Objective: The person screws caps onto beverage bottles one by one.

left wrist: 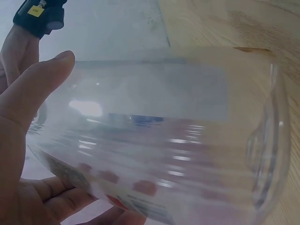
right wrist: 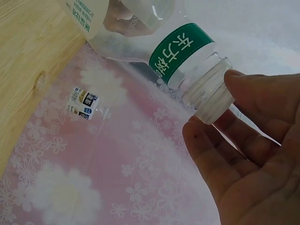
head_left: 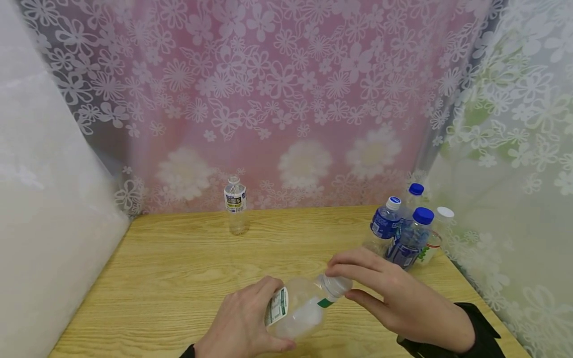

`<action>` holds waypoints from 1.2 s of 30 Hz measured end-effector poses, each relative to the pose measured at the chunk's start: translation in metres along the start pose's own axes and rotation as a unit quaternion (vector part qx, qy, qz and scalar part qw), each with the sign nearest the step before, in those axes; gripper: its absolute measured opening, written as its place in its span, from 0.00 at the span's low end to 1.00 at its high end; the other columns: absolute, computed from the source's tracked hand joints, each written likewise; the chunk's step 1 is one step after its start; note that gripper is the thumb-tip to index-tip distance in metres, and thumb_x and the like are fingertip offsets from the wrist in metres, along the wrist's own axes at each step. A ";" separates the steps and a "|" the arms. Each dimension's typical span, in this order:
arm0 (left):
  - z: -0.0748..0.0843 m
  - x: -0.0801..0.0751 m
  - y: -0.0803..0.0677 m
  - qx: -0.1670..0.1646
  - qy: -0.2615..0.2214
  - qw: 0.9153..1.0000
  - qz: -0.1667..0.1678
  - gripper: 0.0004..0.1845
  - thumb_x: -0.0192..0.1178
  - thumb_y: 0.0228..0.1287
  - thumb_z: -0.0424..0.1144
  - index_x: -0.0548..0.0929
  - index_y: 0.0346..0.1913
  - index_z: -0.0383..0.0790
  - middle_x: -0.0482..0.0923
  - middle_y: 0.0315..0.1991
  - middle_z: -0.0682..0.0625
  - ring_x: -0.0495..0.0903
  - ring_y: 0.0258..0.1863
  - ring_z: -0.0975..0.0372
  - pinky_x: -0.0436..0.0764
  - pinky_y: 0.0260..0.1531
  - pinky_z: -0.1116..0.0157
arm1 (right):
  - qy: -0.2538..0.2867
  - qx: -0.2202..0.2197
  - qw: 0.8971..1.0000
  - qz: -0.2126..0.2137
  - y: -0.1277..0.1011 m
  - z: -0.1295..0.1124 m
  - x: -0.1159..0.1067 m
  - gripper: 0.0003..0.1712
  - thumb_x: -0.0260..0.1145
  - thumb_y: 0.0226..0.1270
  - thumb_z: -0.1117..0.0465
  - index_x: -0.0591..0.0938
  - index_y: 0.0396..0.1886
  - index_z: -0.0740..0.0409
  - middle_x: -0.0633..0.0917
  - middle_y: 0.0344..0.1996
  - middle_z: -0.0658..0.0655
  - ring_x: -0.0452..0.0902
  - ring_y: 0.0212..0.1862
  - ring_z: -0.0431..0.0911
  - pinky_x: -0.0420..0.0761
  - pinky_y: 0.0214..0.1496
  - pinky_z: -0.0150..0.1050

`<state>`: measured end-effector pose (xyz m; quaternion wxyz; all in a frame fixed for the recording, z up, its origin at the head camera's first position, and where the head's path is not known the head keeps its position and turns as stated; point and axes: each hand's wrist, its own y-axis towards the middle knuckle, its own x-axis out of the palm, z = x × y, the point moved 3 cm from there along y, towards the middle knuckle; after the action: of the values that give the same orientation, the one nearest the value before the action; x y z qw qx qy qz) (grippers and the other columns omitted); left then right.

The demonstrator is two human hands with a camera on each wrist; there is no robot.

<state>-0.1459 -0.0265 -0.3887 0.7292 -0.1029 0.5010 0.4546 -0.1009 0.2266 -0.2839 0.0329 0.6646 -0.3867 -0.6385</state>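
Note:
A clear empty plastic bottle [head_left: 297, 308] with a green neck band lies tilted above the wooden table [head_left: 179, 268], held between both hands. My left hand [head_left: 243, 323] grips its body, thumb over the label; the left wrist view is filled by the bottle's clear wall [left wrist: 178, 140]. My right hand [head_left: 385, 293] pinches the white cap [head_left: 336, 284] with thumb and fingers. In the right wrist view the cap [right wrist: 211, 96] sits between the fingertips [right wrist: 248, 89], below the green band [right wrist: 180, 51].
A capless clear bottle [head_left: 235, 204] stands at the table's back, also seen as a small bottle [right wrist: 84, 104] in the right wrist view. Several capped bottles [head_left: 405, 231] cluster at the right rear. Floral curtains [head_left: 286, 99] enclose the table.

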 end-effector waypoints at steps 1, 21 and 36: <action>0.000 0.000 0.000 0.001 0.000 1.000 -0.001 0.41 0.73 0.38 0.75 0.75 0.53 0.56 0.74 0.39 0.67 0.72 0.30 0.75 0.72 0.27 0.73 | 0.004 -0.003 1.000 0.000 0.000 0.000 0.000 0.25 0.66 0.72 0.61 0.76 0.67 0.54 0.77 0.63 0.52 0.74 0.62 0.41 0.73 0.60 0.23; 0.002 0.002 0.000 0.004 0.006 1.000 0.004 0.43 0.74 0.37 0.74 0.74 0.55 0.57 0.75 0.40 0.68 0.73 0.33 0.75 0.74 0.30 0.72 | 0.043 0.057 0.997 0.006 -0.001 0.000 -0.002 0.32 0.75 0.60 0.65 0.77 0.64 0.49 0.81 0.60 0.50 0.80 0.58 0.40 0.80 0.54 0.27; 0.002 0.000 -0.001 0.009 0.015 1.000 0.015 0.42 0.74 0.37 0.73 0.75 0.53 0.55 0.74 0.38 0.67 0.72 0.31 0.74 0.72 0.27 0.73 | 0.019 0.097 0.994 -0.042 -0.003 0.001 -0.003 0.30 0.72 0.65 0.61 0.76 0.66 0.45 0.79 0.60 0.46 0.79 0.57 0.39 0.79 0.54 0.25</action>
<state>-0.1439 -0.0255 -0.3883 0.7154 -0.0960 0.5175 0.4595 -0.1002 0.2315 -0.2833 -0.0513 0.6921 -0.4177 -0.5865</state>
